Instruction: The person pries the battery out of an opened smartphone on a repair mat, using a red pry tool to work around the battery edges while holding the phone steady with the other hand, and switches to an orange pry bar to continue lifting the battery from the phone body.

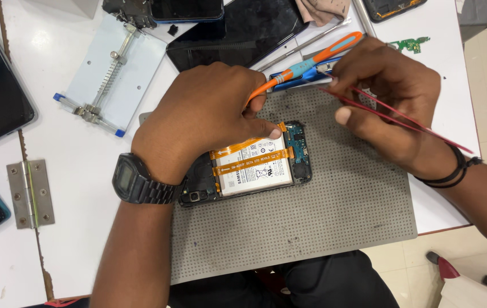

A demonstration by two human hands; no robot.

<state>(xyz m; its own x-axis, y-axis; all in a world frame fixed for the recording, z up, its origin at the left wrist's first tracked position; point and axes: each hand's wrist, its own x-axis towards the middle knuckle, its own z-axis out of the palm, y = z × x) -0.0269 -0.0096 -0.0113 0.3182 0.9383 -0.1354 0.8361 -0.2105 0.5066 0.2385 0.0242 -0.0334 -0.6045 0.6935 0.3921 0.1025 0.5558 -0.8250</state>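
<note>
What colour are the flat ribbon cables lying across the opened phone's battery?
Orange, seen in the head view: flat ribbon cables.

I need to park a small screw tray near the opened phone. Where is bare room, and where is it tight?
The grey mat lies bare below and right of the opened phone. White table is bare between the hinge and the left hand. It is crowded above the phone: orange screwdriver, right hand with red tweezers, dark phones.
</note>
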